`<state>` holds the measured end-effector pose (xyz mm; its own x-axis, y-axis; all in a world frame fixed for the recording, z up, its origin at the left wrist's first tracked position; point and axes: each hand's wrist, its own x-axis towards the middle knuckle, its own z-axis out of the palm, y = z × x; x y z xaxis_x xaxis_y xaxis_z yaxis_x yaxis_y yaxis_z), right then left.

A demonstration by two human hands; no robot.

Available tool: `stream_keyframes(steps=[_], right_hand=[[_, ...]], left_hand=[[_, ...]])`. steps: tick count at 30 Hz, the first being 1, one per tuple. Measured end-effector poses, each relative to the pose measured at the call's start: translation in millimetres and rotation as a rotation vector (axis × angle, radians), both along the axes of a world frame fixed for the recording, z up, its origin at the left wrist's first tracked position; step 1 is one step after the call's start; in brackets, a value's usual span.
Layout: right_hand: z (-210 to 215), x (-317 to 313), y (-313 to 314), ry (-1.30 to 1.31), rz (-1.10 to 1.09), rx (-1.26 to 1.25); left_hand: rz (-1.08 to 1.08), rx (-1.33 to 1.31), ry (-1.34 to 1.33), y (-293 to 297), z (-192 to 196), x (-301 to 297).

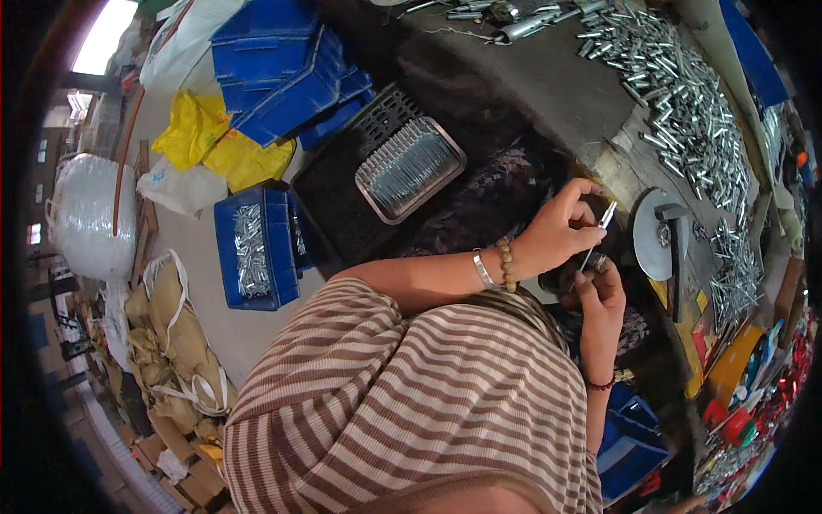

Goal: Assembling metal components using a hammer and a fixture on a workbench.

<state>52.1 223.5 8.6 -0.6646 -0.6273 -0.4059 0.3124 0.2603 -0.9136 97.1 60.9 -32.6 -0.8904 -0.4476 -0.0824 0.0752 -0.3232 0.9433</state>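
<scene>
**Both hands on one small metal piece beside the bench**

Left hand (561, 231) pinches a thin silver metal piece (606, 215) between thumb and fingers (580, 190), fingers closed on it, upper end sticking out. Beaded bracelet and a silver bangle on that wrist. Right hand (604, 295) comes up from below, fingers curled tight against the lower end of the same piece; what exactly it grips there is too small to tell. The piece sits between the two hands, just left of a round grey disc (651, 244) with a dark hammer-like tool (676, 248) lying across it.

Bench (565, 86) runs far and right, covered with a big pile of silver metal tubes (685, 103). Left of the hands, a metal tray (409, 169) of tubes rests on a black crate (342, 197). Further left, a blue bin (257, 248) with more tubes on the floor, stacked blue bins (282, 68) far left, yellow bags (214, 141) beside them. Person wears a brown-and-white striped top (411, 403).
</scene>
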Motion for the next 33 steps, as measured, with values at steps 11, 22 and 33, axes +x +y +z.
stream_keyframes(steps=[11, 22, 33], right_hand=[[10, -15, -8, 0.257, -0.146, -0.015], [-4, -57, 19, 0.364, -0.411, -0.175], [-10, -58, 12, 0.482, -0.411, -0.114]], left_hand=[[0.326, 0.054, -0.201, -67, -34, 58], [0.682, 0.162, -0.409, -134, -102, 122], [0.986, -0.068, -0.749, -180, -218, 258]])
